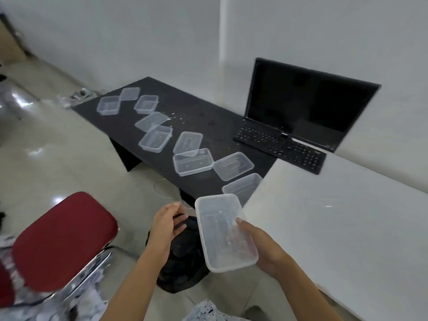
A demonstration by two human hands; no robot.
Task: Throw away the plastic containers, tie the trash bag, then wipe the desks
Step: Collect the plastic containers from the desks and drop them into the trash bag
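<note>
**One container over the bag, the others on the black desk**

We hold a clear plastic container in our right hand, thumb pressed on its near long wall and fingers curled underneath, showing through the plastic. The tub is tilted, open side up, and hangs just above and to the right of the black trash bag, which sits on the floor between our forearms. Our left hand is at the bag's mouth with fingers loosely bent; we cannot tell whether it pinches the rim or only touches it. More empty containers and lids lie scattered along the front of the black desk, which shows crumbs and spots. A keyboard and a dark monitor stand at its far right. The white desk adjoins on the right, and a red chair stands to the left
</note>
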